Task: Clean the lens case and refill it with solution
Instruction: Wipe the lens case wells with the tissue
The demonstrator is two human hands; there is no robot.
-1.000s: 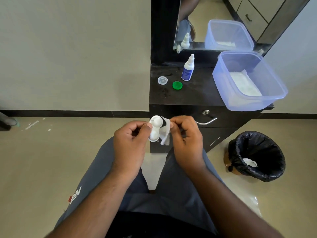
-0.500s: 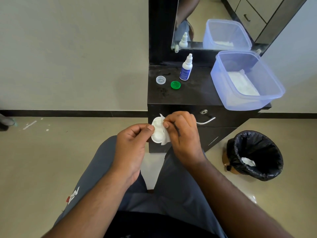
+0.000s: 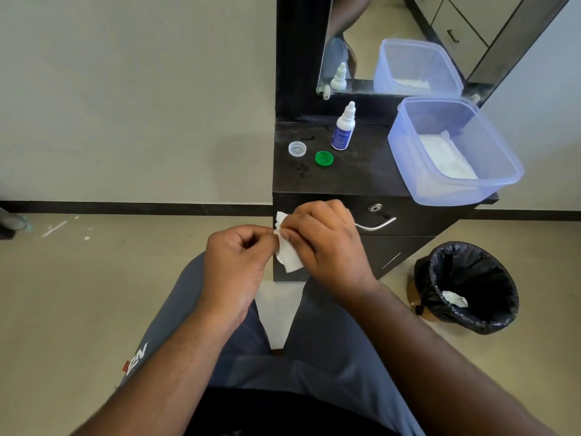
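My two hands meet in front of the dark cabinet, above my knees. My left hand pinches the white lens case at its fingertips; the case is almost wholly hidden under a white tissue and my fingers. My right hand pinches the tissue and presses it over the case. On the cabinet top stand the solution bottle, a clear case cap and a green case cap, all apart from my hands.
A blue translucent plastic tub holding white tissues sits on the cabinet's right end, overhanging the edge. A black-lined bin stands on the floor at the right. A metal drawer handle lies just right of my right hand. A mirror stands behind the bottle.
The case was in plain sight in my left fingers; my right hand has since brought the tissue over it and covered it. Both hands have drifted slightly upward and right.
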